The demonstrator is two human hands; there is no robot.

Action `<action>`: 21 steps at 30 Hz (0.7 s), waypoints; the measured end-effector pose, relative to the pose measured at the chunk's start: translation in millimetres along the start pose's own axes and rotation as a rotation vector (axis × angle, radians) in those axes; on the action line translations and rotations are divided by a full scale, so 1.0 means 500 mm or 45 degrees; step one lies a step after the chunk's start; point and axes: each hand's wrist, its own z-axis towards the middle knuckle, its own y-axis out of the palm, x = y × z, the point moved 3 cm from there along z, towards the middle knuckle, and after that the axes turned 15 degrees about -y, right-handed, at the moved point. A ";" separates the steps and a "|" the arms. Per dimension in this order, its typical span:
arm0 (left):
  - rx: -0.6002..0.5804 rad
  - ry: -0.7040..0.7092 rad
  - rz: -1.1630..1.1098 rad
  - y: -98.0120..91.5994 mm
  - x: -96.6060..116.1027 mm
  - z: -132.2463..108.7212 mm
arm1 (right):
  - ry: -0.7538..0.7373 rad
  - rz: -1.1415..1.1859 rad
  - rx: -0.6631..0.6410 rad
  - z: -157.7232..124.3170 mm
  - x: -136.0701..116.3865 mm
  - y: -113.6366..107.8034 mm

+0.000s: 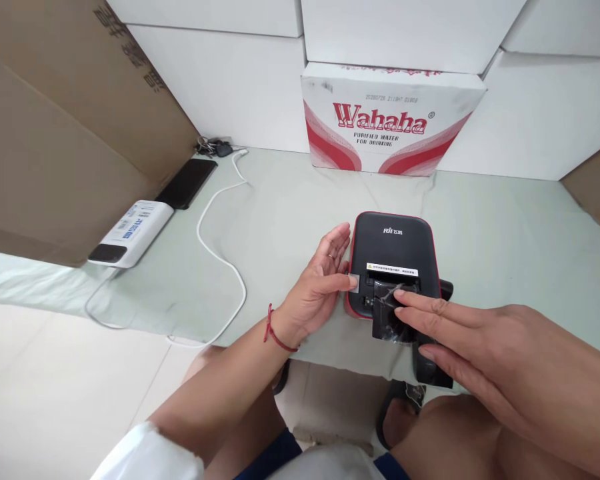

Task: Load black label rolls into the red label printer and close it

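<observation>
A black boxy device (395, 250) with a red edge lies on the cloth, its front slot below a white warning label (393, 269). Out of that slot hangs a crinkled, shiny black film (386, 323). My left hand (317, 287) holds the device's left side, thumb on a small grey tab (355, 283) at the near corner and fingers along the edge. Stretched fingertips of my right hand (490, 353) rest on the film, with the thumb lower, by a dark part (430, 370) at the table's edge. My right hand partly covers the film and the device's near right corner.
Behind the device stands a Wahaha carton (395, 127) against white boxes. At left are a white power bank (135, 230), a black phone (189, 181), keys (214, 147) and a winding white cable (230, 267). A brown carton (80, 133) borders the pale green cloth (280, 187).
</observation>
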 end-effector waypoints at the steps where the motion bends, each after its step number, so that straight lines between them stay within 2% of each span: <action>1: 0.009 0.000 0.025 -0.004 -0.001 0.002 | 0.002 0.005 -0.001 0.001 0.000 0.000; 7: -0.036 -0.078 0.065 -0.023 -0.010 0.011 | 0.023 0.021 0.013 0.000 -0.006 0.000; 11: -0.061 -0.099 -0.044 -0.016 -0.016 0.008 | 0.042 0.008 0.091 0.021 0.006 -0.002; 15: -0.058 -0.100 -0.221 0.001 -0.018 0.004 | 0.295 -0.081 0.208 0.085 0.052 0.002; 18: -0.040 -0.121 -0.281 0.005 -0.021 0.002 | 0.527 -0.163 0.041 0.138 0.087 0.015; 21: -0.038 -0.146 -0.284 0.004 -0.027 0.003 | 0.619 -0.236 -0.291 0.181 0.103 0.021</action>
